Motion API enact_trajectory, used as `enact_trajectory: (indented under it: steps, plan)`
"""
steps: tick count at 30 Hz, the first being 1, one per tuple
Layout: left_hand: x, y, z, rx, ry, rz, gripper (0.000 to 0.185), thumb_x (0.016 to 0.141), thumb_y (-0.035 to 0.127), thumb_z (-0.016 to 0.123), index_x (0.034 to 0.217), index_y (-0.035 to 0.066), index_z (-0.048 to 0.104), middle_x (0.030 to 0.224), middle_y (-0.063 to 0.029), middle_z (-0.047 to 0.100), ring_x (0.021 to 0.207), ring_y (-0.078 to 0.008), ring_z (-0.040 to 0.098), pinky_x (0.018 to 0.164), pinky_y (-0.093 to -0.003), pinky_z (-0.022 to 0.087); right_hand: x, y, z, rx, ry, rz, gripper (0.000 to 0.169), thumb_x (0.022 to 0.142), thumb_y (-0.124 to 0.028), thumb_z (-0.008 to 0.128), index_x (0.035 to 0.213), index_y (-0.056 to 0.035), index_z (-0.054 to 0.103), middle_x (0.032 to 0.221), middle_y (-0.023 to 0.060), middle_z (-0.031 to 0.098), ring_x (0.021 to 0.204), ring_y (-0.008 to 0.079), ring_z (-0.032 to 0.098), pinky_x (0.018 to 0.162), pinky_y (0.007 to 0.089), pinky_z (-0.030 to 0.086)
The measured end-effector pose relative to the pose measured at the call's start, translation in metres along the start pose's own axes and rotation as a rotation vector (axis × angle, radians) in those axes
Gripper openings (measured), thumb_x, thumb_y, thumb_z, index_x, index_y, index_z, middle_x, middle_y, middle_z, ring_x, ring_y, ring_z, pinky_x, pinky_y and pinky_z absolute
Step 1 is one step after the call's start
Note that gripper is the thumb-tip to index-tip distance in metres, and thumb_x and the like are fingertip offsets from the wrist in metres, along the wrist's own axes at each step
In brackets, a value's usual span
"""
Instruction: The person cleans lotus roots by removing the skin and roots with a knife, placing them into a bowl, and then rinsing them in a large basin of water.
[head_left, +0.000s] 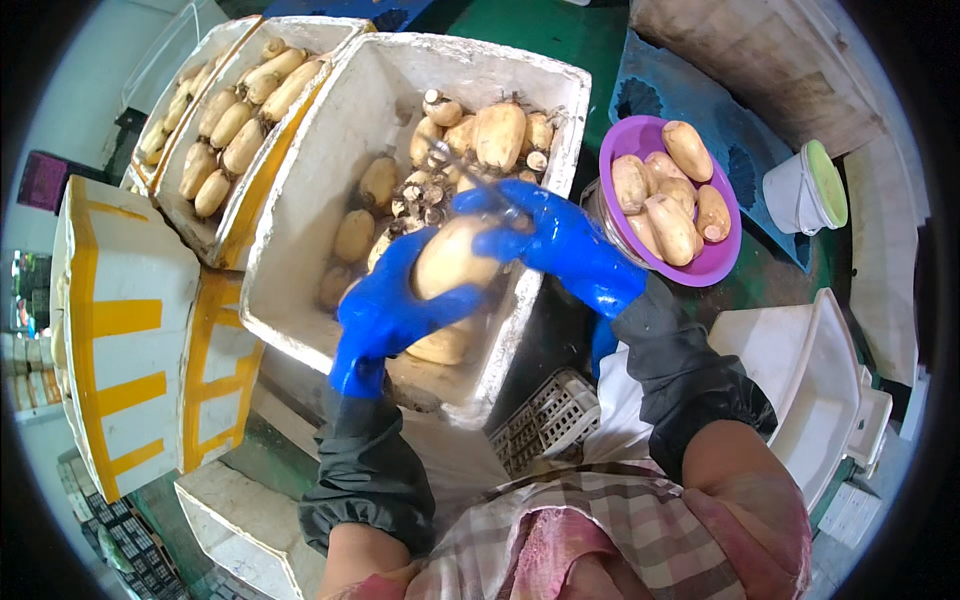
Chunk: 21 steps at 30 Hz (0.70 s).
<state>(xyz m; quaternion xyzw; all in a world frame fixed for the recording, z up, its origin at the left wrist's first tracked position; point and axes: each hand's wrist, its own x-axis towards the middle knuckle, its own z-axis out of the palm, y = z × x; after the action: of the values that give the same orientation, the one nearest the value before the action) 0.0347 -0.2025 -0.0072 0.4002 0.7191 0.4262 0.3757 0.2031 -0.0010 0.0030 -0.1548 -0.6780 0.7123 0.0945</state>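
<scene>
My left hand (401, 304), in a wet blue rubber glove, grips a pale, thick lotus root segment (454, 259) over the front half of a white foam box (300, 217). At the root's right side is my gloved right hand (544, 232), closed around a thin metal blade (472, 165), probably a knife. The blade is blurred and points up and left; its handle is hidden in the glove. Beneath and beyond my hands, more lotus roots (500, 135) with dark, rooty joints lie in the box. Another root (442, 345) shows just below my left hand.
A purple basin (731, 255) of trimmed lotus roots stands at right, near a white bucket (787, 191) with a green inside. Foam boxes (259, 225) of roots stand at left. A plastic crate (551, 412) and white tub (817, 405) lie close to me.
</scene>
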Motion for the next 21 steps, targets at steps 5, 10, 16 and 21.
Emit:
enact_trajectory:
  steps: [5, 10, 16, 21]
  plan:
    - [-0.003, 0.014, 0.009, 0.050, -0.021, -0.034, 0.083, 0.082, 0.038, 0.100, 0.151, 0.005, 0.068, 0.135, -0.0144, 0.078, 0.122, -0.0239, 0.074, 0.105, -0.0411, 0.058, 0.002, 0.008, 0.003, -0.146, -0.026, -0.081, 0.061, 0.100, -0.030, 0.088, 0.152, -0.0055, 0.067, 0.148, 0.0119, 0.071, 0.137, 0.0228, 0.066, 0.119, 0.0402, 0.051]
    - [0.002, -0.010, 0.010, -0.127, 0.252, -0.114, 0.089, 0.080, 0.046, 0.101, 0.149, 0.001, 0.066, 0.133, -0.0163, 0.078, 0.117, -0.0259, 0.076, 0.104, -0.0430, 0.060, -0.001, 0.009, -0.003, -0.239, 0.175, -0.117, 0.046, 0.113, -0.022, 0.072, 0.154, -0.0046, 0.062, 0.150, 0.0118, 0.067, 0.136, 0.0253, 0.066, 0.114, 0.0396, 0.055]
    - [-0.002, -0.017, -0.003, 0.062, 0.353, -0.162, 0.102, 0.076, 0.052, 0.102, 0.154, 0.001, 0.061, 0.143, -0.0211, 0.072, 0.131, -0.0321, 0.072, 0.112, -0.0454, 0.056, -0.013, 0.017, 0.014, -0.775, 0.106, -0.234, 0.042, 0.113, -0.033, 0.067, 0.148, -0.0099, 0.066, 0.138, 0.0213, 0.073, 0.123, 0.0423, 0.073, 0.103, 0.0493, 0.060]
    - [-0.005, -0.015, -0.004, 0.227, 0.336, -0.150, 0.104, 0.074, 0.060, 0.100, 0.154, 0.005, 0.064, 0.148, -0.0237, 0.069, 0.138, -0.0386, 0.068, 0.116, -0.0483, 0.053, -0.013, 0.025, 0.010, -0.821, 0.075, -0.173, 0.042, 0.113, -0.036, 0.065, 0.147, -0.0113, 0.067, 0.135, 0.0216, 0.074, 0.122, 0.0435, 0.072, 0.102, 0.0518, 0.060]
